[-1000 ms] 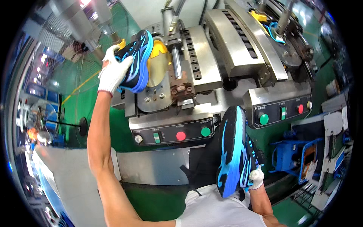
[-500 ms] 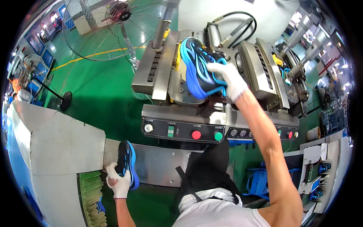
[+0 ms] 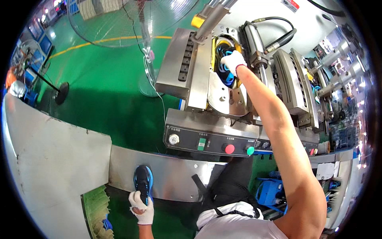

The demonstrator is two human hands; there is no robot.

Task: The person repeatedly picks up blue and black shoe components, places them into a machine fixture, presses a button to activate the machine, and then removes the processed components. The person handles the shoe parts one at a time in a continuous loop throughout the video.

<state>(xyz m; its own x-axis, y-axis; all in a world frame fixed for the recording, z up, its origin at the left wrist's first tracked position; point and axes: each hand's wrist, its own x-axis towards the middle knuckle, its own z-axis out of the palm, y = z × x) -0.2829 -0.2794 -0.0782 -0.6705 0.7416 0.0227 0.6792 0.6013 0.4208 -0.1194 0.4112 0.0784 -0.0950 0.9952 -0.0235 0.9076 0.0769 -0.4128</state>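
My left hand [image 3: 141, 208], in a white glove with a torn spot, grips the heel end of a black and blue sports shoe [image 3: 142, 179]. That shoe points away from me over the metal ledge [image 3: 171, 175]. Farther off, my gloved right hand [image 3: 234, 63] is closed on the upper part of a second black and blue sports shoe [image 3: 227, 78]. This one sits in the yellow-rimmed opening of the metal press [image 3: 229, 101]; my fingers and the opening's walls hide part of it.
A control panel [image 3: 187, 139] with a red button [image 3: 228, 149] and a green button [image 3: 250, 150] fronts the press. Thick metal columns [image 3: 215, 20] lean over it. A wire-cage fan [image 3: 131, 16] stands at far left, and a green-flapped conveyor opening [image 3: 95, 211] at near left.
My right hand has carried its shoe away from me and down into the press opening. The left hand's shoe has shifted slightly right and nearer. The whole view has also shifted.
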